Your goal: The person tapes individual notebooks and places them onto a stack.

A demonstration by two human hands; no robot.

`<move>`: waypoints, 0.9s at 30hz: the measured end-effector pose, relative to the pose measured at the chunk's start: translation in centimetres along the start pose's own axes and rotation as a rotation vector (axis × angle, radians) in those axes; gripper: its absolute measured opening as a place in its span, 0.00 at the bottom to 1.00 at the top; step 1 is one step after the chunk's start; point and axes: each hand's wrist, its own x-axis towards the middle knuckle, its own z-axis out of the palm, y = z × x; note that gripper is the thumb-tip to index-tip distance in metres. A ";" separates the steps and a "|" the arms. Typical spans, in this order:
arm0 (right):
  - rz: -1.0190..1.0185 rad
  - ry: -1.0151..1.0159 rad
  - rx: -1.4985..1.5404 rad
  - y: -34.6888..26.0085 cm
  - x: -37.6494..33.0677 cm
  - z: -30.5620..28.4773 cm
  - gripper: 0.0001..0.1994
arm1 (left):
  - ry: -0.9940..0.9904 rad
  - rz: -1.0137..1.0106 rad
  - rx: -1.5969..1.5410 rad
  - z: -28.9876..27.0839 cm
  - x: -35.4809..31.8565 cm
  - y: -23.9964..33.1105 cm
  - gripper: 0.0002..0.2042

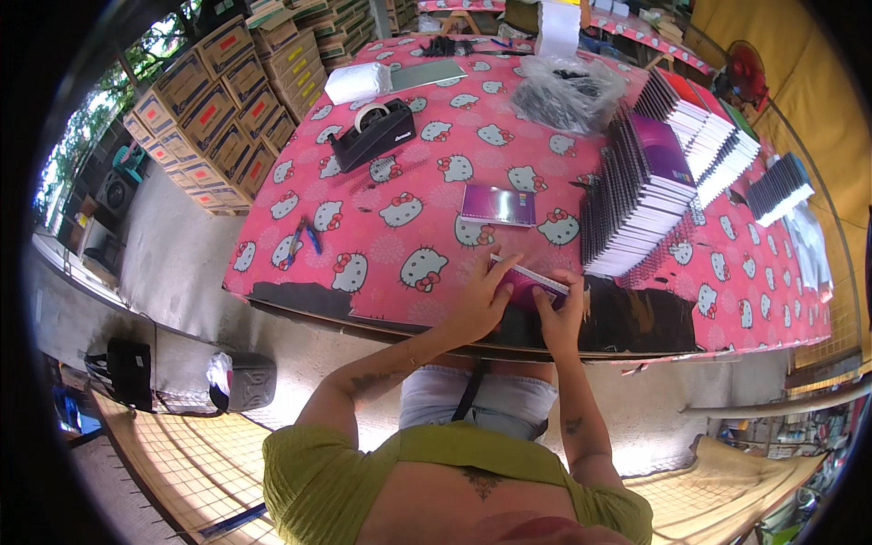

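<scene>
A small purple notebook (524,292) lies at the table's near edge between my two hands, its pale punched edge facing away from me. My left hand (486,298) grips its left end, fingers along the far edge. At the right end, my right hand (561,313) holds it with the thumb on the cover. Just beyond lies a second purple notebook (498,205), flat on the patterned cloth. To the right of my hands rises a tall stack of purple spiral notebooks (636,195), with black coils showing on their edges.
A black tape dispenser (374,134) and blue-handled pliers (313,238) stand on the left of the pink table (381,263). Farther back sit a plastic bag of black coils (568,95) and a white packet (357,84). More notebook stacks (695,113) line the right. Cartons (213,113) are piled beyond the left edge.
</scene>
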 end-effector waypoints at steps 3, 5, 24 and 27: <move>-0.065 -0.010 0.019 0.2 0.7 -1.2 0.20 | 0.090 0.247 0.105 -2.7 3.7 -1.0 0.26; -0.041 -0.053 -0.031 1.3 1.0 -1.9 0.20 | 0.185 0.230 0.291 -6.2 8.8 -5.8 0.24; 0.114 -0.237 0.063 1.9 1.4 -1.4 0.13 | 0.047 0.095 0.211 -7.2 2.8 1.0 0.13; 0.129 -0.285 0.033 2.0 1.5 -1.8 0.13 | 0.019 0.096 0.227 -7.2 2.0 0.1 0.12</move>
